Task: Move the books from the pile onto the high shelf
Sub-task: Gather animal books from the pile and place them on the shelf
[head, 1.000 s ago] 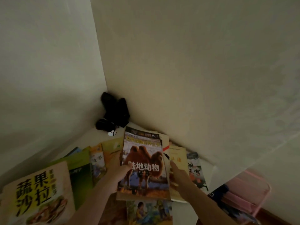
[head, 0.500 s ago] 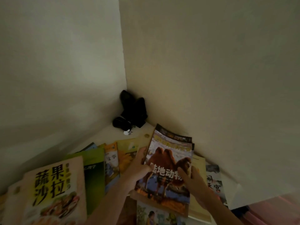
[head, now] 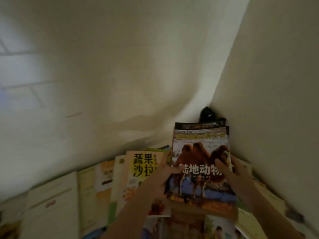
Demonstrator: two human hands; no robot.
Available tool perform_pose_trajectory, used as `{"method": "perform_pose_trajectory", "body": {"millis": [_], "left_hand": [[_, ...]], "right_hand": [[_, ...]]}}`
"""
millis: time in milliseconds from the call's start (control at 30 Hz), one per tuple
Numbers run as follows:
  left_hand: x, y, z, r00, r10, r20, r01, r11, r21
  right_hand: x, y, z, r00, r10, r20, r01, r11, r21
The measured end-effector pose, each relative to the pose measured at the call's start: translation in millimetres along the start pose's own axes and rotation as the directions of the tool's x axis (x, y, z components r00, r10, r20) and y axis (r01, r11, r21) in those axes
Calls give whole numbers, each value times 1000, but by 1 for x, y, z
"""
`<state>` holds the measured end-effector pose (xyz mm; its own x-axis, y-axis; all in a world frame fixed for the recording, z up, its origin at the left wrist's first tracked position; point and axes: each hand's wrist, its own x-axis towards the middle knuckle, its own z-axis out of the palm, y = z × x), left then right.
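Two pale walls (head: 120,75) fill most of the frame and meet in a corner at the upper right, with faint tile lines showing at the far left. Along the bottom runs a shelf surface covered by flat-lying books; the picture is blurred, so small print cannot be read.

At lower left lie cream-coloured books (head: 51,204), side by side and overlapping. Just right of them, at lower centre, is a yellow-and-white book with salad pictures (head: 138,169), bearing large black characters, its right edge hidden behind the left hand (head: 160,176).

The left hand comes up from the bottom centre and grips the left edge of the camel book (head: 200,163), thumb laid across the cover near the white title, the remaining fingers hidden behind the book. The camel book sits right of centre, tilted up toward the corner, showing brown camels on a snowy ground. A second dark-edged book (head: 198,125) peeks out just behind its top edge.

The right hand (head: 236,173) enters from the lower right and holds the book's right edge, thumb pressed on the cover, fingers curled round behind it.

Above the book's top, tucked in the corner, is a black object (head: 207,114), too dim to identify. More pale books (head: 269,199) lie at lower right, under the right forearm.
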<state>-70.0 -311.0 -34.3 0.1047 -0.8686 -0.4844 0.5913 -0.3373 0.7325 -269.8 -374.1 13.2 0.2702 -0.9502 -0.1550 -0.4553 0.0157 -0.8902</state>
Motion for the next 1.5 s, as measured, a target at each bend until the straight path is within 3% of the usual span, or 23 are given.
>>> {"method": "perform_pose_trajectory", "body": {"millis": [67, 167, 233, 333, 367, 433, 500, 667, 767, 833, 900, 1000, 1067, 1133, 1200, 1267, 1333, 1433, 1500], "left_hand": [[-24, 21, -30, 997, 67, -43, -65, 997, 47], [-54, 34, -75, 983, 160, -93, -142, 975, 170], [-67, 31, -99, 959, 238, -152, -173, 920, 352], [-71, 15, -121, 925, 344, -164, -115, 661, 742], [-69, 7, -125, 924, 347, -160, -75, 576, 814], [-61, -7, -134, 931, 300, -209, 27, 513, 858], [-58, -13, -137, 929, 256, -269, 89, 551, 830], [-56, -16, -136, 894, 307, -327, 41, 670, 741], [-55, -6, -131, 883, 115, -454, 106, 896, 432], [-46, -1, -136, 884, -26, -467, 163, 953, 256], [-46, 2, -136, 904, -85, -418, 198, 951, 235], [-54, 4, -130, 952, 36, -303, 76, 935, 347], [-67, 13, -128, 948, 241, -209, -131, 891, 435], [-79, 31, -128, 902, 419, -102, -298, 778, 553], [-81, 47, -132, 852, 521, -38, -403, 702, 587], [-82, 55, -136, 823, 568, -10, -468, 688, 555], [-78, 47, -144, 814, 581, -28, -480, 697, 533], [-70, 24, -155, 841, 522, -141, -380, 756, 533], [-63, 13, -162, 856, 483, -183, -334, 789, 516]], "right_hand": [[-6, -11, 34, 997, 42, 64, -49, 991, 121], [-15, -7, 85, 982, 89, 165, -114, 982, 148], [-20, 1, 117, 964, 139, 225, -175, 973, 150], [-22, 21, 155, 932, 260, 253, -303, 941, 149], [-21, 27, 163, 923, 301, 241, -339, 931, 136], [-19, 37, 173, 900, 362, 243, -392, 916, 86], [-17, 38, 173, 902, 361, 236, -377, 926, 27], [-10, 36, 171, 898, 375, 232, -376, 926, -40], [-1, 31, 165, 897, 383, 223, -400, 916, 33], [2, 27, 156, 865, 433, 254, -476, 867, 144], [0, 30, 147, 821, 430, 374, -492, 867, 82], [-4, 28, 142, 868, 280, 410, -369, 916, 155], [-4, 18, 142, 940, 135, 312, -213, 949, 230], [-1, 1, 143, 973, -59, 224, 9, 975, 222], [0, -20, 143, 958, -241, 155, 216, 963, 158], [0, -30, 149, 935, -338, 112, 327, 939, 106], [-5, -32, 157, 923, -361, 132, 349, 931, 102], [-2, -5, 175, 934, -175, 310, 113, 971, 209], [4, 13, 180, 936, -141, 324, 85, 980, 181]]}}
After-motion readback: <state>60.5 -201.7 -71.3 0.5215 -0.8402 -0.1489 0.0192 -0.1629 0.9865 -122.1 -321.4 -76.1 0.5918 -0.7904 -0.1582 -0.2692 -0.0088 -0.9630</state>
